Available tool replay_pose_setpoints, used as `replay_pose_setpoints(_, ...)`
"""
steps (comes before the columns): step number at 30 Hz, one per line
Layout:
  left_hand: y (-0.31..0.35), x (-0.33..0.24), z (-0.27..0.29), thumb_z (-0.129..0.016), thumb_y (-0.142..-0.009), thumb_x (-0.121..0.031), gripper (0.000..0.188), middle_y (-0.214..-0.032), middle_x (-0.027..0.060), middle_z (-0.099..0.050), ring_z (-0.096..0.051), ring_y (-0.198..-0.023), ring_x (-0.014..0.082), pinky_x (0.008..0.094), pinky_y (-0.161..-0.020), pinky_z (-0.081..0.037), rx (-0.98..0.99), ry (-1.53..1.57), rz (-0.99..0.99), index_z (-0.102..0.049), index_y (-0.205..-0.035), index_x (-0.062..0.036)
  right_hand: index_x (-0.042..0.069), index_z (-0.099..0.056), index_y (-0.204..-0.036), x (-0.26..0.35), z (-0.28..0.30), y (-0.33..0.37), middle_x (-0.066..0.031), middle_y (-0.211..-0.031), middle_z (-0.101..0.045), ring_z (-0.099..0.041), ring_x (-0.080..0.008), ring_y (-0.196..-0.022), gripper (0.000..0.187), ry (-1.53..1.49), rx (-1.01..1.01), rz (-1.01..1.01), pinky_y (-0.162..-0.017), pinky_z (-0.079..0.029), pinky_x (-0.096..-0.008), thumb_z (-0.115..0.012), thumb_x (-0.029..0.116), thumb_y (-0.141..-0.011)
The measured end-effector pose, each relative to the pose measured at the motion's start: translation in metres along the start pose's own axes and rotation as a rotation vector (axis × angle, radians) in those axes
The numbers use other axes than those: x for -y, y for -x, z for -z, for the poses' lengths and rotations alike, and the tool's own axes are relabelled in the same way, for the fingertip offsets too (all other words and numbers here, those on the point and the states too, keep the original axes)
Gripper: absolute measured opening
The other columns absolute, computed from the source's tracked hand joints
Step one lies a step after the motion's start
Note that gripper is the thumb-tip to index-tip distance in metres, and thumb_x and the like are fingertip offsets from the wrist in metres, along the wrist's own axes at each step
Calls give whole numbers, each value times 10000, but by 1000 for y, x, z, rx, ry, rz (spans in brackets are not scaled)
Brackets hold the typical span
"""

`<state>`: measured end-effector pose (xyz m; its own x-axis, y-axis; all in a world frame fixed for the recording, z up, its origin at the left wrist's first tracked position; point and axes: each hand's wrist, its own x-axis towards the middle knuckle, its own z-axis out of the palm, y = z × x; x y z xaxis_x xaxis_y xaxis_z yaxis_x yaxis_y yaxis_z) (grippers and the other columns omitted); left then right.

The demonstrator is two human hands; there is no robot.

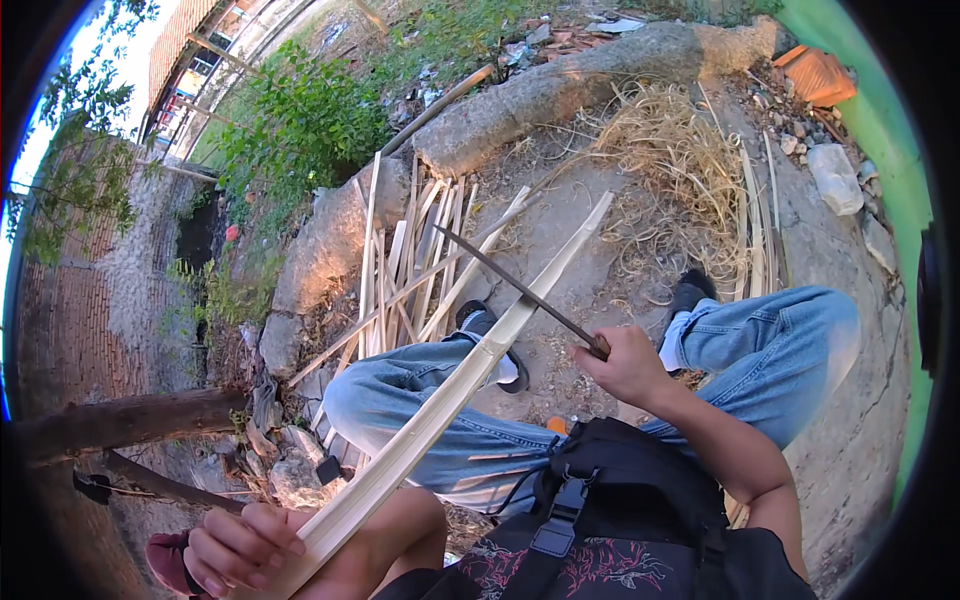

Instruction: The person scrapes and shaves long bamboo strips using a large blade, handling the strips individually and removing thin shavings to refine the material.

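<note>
A long, pale split bamboo strip (pixel 440 392) slants from the lower left up toward the middle of the head view. My left hand (pixel 242 545) is closed around its near end. A dark knife (pixel 560 318) with a long, narrow blade crosses the strip near its far end, and the two appear to touch. Its handle end is in my right hand (pixel 630 368), fingers wrapped around it; most of the handle is hidden. The strip passes over my left leg in blue jeans (pixel 400 400).
Several split bamboo strips (pixel 400 265) lean against a low concrete kerb (pixel 510 105) ahead. A heap of curly shavings (pixel 680 150) lies on the ground farther right. A wooden beam (pixel 140 420) juts in at left. A clear plastic container (pixel 833 178) lies by the green wall (pixel 895 150).
</note>
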<state>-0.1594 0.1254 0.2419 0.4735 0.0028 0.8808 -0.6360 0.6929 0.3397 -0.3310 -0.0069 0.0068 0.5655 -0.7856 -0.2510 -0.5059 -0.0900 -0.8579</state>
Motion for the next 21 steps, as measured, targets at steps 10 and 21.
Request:
replay_pose_setpoints(10,48,-45,0,-414,-978,-412,426,-539,-26,-189,-182,-457,88,260,-373,-167,-84,112,25,-278,-675,-144,-17,-577,-664,50,-3,46,-135,-496,-491,-463,-219,-441,385,-39,87,247,-475,-370,-372,-683,325,-808)
replay_pose_setpoints(21,78,-68,1,-370,-1009,-344,424,-497,-22,-177,-139,-415,78,273,-399,-131,-56,273,97,-268,-651,-140,-12,-629,-737,62,-3,75,-211,-635,-598,-611,-377,-617,275,-8,246,174,-610,-476,-431,-627,261,-769)
